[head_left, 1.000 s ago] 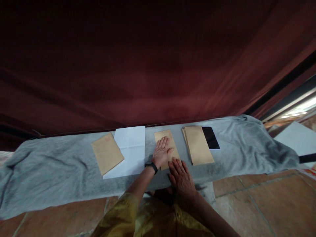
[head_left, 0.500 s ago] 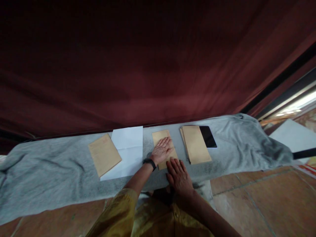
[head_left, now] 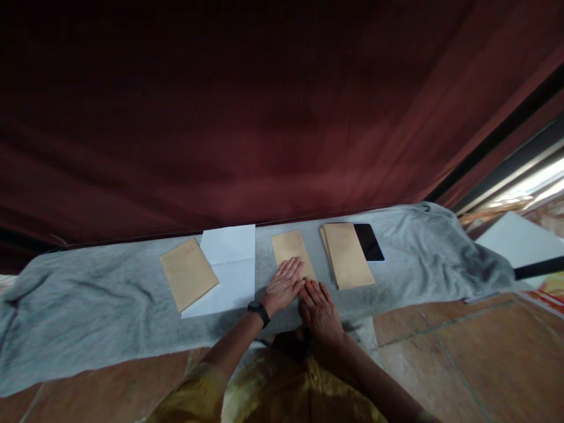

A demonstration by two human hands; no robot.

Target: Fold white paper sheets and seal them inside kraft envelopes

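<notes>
envelope (head_left: 291, 248), tan, lies flat at centre frame on the grey cloth (head_left: 110, 305), its near end under both hands. lowest in the frame are a yellow garment (head_left: 264, 390) and the tiled floor (head_left: 462, 352). just above, the right hand (head_left: 321, 305) rests palm down, fingers straight, gripping nothing, its fingertips at the envelope's near right corner. the left hand (head_left: 284, 285), a black watch (head_left: 259, 310) on its wrist, lies flat beside it, fingers stretched over the envelope's near end, also clasping nothing. the step looks like pressing the envelope smooth. a lift from here would call for fingertips curled under an edge, since both palms sit on top. left of centre lies a white sheet (head_left: 229, 264), with a second envelope (head_left: 188, 273) overlapping its left edge. right of centre sits a stack (head_left: 348, 255), with a dark phone (head_left: 368, 242) at its far right side. a red curtain (head_left: 264, 117) fills the upper frame.
</notes>
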